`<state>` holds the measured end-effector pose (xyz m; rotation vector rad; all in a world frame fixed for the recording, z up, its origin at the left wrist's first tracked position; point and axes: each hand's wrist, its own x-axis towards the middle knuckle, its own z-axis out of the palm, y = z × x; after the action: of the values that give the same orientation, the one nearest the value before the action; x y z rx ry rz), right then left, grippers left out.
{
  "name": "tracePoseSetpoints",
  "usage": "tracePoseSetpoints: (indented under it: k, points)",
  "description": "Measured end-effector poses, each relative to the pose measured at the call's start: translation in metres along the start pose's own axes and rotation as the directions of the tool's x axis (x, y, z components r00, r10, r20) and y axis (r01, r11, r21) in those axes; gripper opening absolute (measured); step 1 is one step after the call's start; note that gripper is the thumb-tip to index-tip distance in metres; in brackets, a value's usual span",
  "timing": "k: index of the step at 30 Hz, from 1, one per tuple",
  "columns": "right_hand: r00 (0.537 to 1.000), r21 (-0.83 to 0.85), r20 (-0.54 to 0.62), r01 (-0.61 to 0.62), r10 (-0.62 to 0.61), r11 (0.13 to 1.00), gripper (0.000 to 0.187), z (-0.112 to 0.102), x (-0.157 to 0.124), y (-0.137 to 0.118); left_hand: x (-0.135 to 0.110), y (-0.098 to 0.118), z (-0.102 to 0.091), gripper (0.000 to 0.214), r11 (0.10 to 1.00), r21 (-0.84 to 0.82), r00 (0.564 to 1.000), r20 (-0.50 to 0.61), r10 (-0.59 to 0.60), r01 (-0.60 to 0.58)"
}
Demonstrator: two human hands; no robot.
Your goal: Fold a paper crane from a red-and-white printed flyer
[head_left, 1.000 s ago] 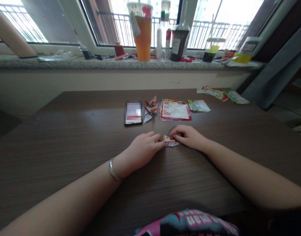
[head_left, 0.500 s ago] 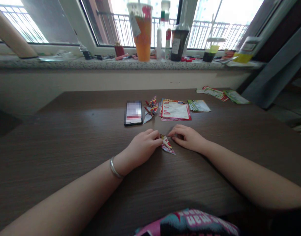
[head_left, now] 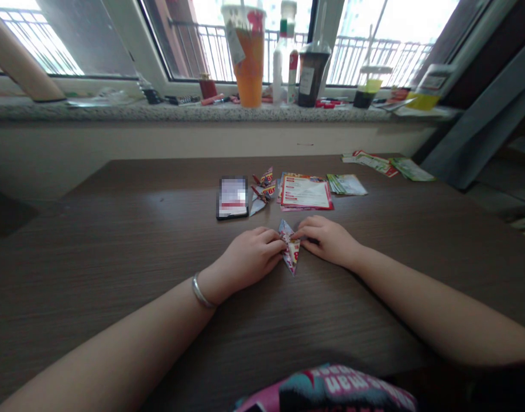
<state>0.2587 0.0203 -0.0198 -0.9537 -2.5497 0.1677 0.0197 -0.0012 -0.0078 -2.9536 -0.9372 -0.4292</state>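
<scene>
A small folded paper (head_left: 293, 258), colourfully printed and shaped like a narrow diamond, lies on the table between my hands. Its points face toward and away from me. From the left, my left hand (head_left: 254, 252) has its fingers closed on the paper's edge; a silver bangle circles that wrist. My right hand (head_left: 326, 238) pinches the opposite edge with curled thumb and index finger. Beyond, next to a phone (head_left: 233, 197), are folded paper pieces (head_left: 265, 190) with pointed ends. A stack of printed sheets (head_left: 307, 191) lies to their right.
Green-printed papers (head_left: 348, 184) and more paper strips (head_left: 376, 163) lie at the table's far right. Along the granite windowsill (head_left: 181, 113) stand an orange drink cup (head_left: 249, 68), a dark drink cup (head_left: 310, 77), bottles and small clutter.
The folded paper has turned from slanting to nearly upright in view and now shows a diamond shape. My right fingertips have come onto its right edge; my left hand has shifted slightly right.
</scene>
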Motion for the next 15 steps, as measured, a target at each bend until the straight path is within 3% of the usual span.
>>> tracePoseSetpoints:
  k: [10, 15]
  points:
    - [0.972, -0.111, 0.009, 0.233, -0.233, 0.966, 0.021, -0.0056, 0.0013, -0.0041, -0.0004, 0.0007, -0.0006, 0.027, 0.996, 0.0, 0.996, -0.025, -0.091, 0.091]
    - [0.972, -0.143, 0.024, 0.235, -0.234, 0.961, 0.022, -0.0048, 0.0011, -0.0089, -0.0001, 0.0011, 0.0004, 0.03, 0.994, 0.001, 0.993, -0.04, -0.111, 0.111]
